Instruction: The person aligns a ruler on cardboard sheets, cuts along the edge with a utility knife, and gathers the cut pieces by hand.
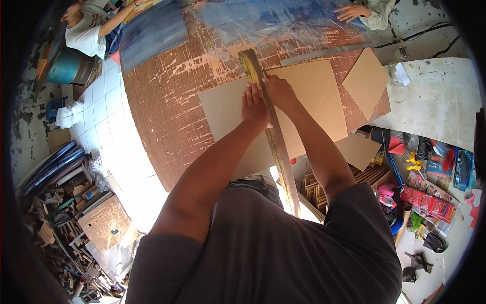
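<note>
A large flat tan board point(315, 104) lies on the worn brown table in front of me. Across it runs a long, narrow wooden-looking straightedge point(280, 157), from the far part of the table back toward my body. My left hand point(255, 107) rests on the straightedge, its fingers stretched forward and lying flat. Just right of the bar, my right hand point(281, 93) is closed around a small red-handled cutter point(268, 77), mostly covered by the fingers. Its tip sits close against the bar's right edge, near the far edge of the board.
Blue plastic-like sheets point(273, 20) cover the table's far side. A co-worker's hand point(353, 12) is at the far right, another person point(87, 28) at the far left. A grey strip point(324, 54) and smaller board point(365, 83) lie right. Scrap wood point(61, 253) fills the lower left.
</note>
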`<act>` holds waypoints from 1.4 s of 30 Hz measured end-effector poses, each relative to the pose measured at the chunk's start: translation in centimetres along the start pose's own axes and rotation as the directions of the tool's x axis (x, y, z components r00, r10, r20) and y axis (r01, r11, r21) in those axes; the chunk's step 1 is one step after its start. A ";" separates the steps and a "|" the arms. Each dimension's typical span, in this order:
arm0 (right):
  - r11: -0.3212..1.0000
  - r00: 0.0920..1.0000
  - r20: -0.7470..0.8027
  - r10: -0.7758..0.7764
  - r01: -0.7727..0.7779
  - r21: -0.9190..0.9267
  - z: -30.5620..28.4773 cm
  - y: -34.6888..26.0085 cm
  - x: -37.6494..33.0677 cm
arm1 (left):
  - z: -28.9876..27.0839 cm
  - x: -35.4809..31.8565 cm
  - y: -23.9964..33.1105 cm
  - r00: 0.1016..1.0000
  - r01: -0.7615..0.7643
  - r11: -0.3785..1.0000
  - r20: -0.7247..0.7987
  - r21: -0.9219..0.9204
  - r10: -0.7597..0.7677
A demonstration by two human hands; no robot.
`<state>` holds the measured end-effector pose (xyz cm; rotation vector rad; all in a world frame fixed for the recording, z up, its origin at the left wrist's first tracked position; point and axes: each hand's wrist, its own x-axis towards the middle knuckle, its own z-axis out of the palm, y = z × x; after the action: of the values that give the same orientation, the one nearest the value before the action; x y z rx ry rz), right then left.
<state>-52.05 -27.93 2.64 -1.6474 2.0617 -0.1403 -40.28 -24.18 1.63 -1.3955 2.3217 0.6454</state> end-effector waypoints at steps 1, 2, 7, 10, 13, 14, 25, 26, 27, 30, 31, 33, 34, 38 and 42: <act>1.000 0.999 0.035 0.000 0.000 -0.006 0.2 -0.2 -0.1 | 0.0 0.0 -0.1 1.000 0.003 1.000 0.000 -0.002 -0.003; 1.000 0.998 0.070 0.001 0.000 -0.013 0.3 -0.2 -0.2 | 0.0 -0.1 -0.2 1.000 -0.001 1.000 0.002 0.000 0.001; 0.999 0.993 0.114 -0.032 0.036 -0.037 -0.3 -0.7 0.1 | -0.2 -0.4 -0.2 1.000 -0.005 1.000 0.024 0.003 0.005; 1.000 0.993 0.121 0.017 -0.015 -0.012 0.2 0.2 0.6 | -0.2 -0.2 0.0 1.000 -0.016 1.000 0.001 0.002 0.016; 1.000 0.993 0.117 0.008 -0.009 0.009 0.4 0.5 -0.7 | -0.2 0.0 0.0 1.000 0.006 1.000 0.008 0.025 -0.007; 1.000 0.992 0.122 0.006 -0.008 0.016 0.4 0.5 -1.7 | -0.1 0.0 -0.2 1.000 0.015 1.000 0.023 0.010 -0.015; 0.985 0.954 0.245 0.170 -0.171 -0.018 3.3 7.1 -20.3 | 0.6 0.1 -0.1 1.000 -0.004 0.996 0.014 -0.092 0.006; 0.984 0.949 0.261 0.175 -0.176 -0.021 3.6 7.7 -22.4 | 0.8 0.0 0.0 1.000 -0.010 0.996 0.001 -0.090 0.010; 0.980 0.925 0.327 0.195 -0.198 -0.025 3.1 8.0 -24.0 | 0.6 0.2 -0.2 1.000 -0.014 0.996 -0.023 -0.087 0.012; 0.992 0.877 0.466 0.119 -0.090 -0.083 2.1 9.4 -28.1 | 1.7 0.6 -0.8 0.998 -0.005 0.996 -0.067 -0.086 -0.001; 0.992 0.839 0.542 0.048 0.025 -0.126 1.6 10.3 -29.2 | 1.4 0.3 -0.3 0.998 -0.019 0.996 -0.060 -0.088 0.014; 0.995 0.853 0.521 0.041 0.010 -0.095 0.4 11.7 -29.7 | 0.4 0.1 0.0 0.999 -0.045 0.993 -0.013 -0.105 0.044; 0.998 0.893 0.450 0.010 0.016 -0.056 -0.5 10.9 -28.8 | 0.8 0.3 -0.2 0.999 -0.041 0.994 -0.017 -0.103 0.039; 0.996 0.967 0.244 0.076 -0.085 0.027 -5.2 4.8 -19.1 | 1.1 0.3 -0.6 1.000 0.005 0.997 -0.031 -0.079 -0.007; 0.997 0.999 -0.018 0.039 -0.038 0.060 -2.7 3.2 -8.0 | -0.1 0.4 0.2 0.999 0.004 0.997 0.036 -0.074 -0.002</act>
<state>-54.93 -20.18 6.26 -1.5755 2.0812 -0.2034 -40.63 -24.42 1.54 -1.4075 2.2889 0.7570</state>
